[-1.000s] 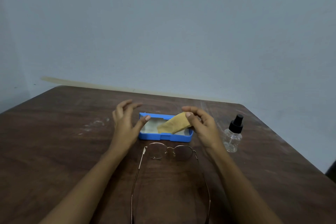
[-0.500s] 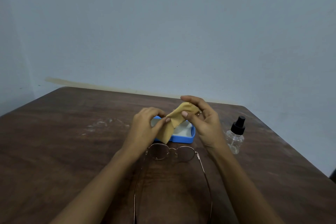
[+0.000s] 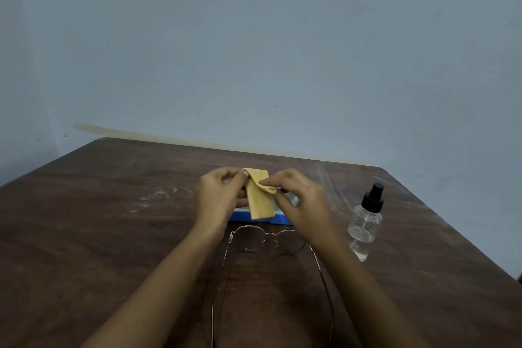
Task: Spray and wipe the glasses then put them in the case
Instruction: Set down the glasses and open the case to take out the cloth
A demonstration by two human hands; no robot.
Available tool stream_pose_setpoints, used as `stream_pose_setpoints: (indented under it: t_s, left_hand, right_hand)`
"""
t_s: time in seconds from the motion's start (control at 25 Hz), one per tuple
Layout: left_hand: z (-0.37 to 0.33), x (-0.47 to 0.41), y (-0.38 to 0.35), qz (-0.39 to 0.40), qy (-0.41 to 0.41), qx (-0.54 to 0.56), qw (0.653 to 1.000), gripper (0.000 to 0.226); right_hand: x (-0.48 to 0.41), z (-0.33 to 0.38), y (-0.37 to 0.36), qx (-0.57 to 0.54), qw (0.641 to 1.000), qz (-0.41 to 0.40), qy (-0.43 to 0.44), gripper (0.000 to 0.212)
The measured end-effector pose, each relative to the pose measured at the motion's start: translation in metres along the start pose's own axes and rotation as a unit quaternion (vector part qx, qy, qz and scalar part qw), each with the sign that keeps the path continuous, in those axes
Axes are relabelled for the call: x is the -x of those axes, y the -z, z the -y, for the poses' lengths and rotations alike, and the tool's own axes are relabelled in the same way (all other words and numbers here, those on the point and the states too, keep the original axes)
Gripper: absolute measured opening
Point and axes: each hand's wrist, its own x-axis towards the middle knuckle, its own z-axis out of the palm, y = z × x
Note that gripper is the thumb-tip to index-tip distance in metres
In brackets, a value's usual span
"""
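I have the yellow cloth (image 3: 260, 198) pinched between both hands, lifted off the table. My left hand (image 3: 220, 195) nips its upper left corner between thumb and fingertips, the other fingers curled in toward my palm. My right hand (image 3: 299, 200) pinches a fold of the cloth's right edge, thumb and forefinger closed tight on it, knuckles toward me. Between the two pinches the cloth hangs down as a narrow, partly folded strip, its lower end dangling in front of the blue case (image 3: 279, 219). The case lies on the table right behind and below my hands; most of it is hidden by them, so only its near blue wall and a bit of pale interior show. Just on my side of the case, under my wrists, lie the glasses (image 3: 265, 240), lenses facing away from me, thin metal arms unfolded and running back toward my body between my forearms. Nothing of mine touches them. Off to my right, apart from my right hand, the clear spray bottle (image 3: 365, 223) stands upright with its black nozzle on top. All of this sits on the dark brown wooden table (image 3: 99, 234), which has pale smudges to the left of my hands.
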Motion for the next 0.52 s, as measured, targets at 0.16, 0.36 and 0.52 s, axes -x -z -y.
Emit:
stream_pose_setpoints:
  t_s: [0.16,0.36,0.52]
  left_hand:
    - [-0.003,0.002,0.001,0.008,0.048,0.07,0.996,0.006]
    - [-0.006,0.002,0.001,0.007,0.073,0.128,0.989,0.008]
    - [-0.004,0.002,0.0,0.013,0.075,0.13,0.989,0.008]
  right_hand:
    - [0.001,-0.002,-0.004,0.081,0.996,0.033,0.022,0.026]
    - [0.004,0.005,-0.004,0.167,0.982,0.045,0.078,0.035]
    - [0.006,0.009,-0.003,0.128,0.989,0.067,0.041,0.043]
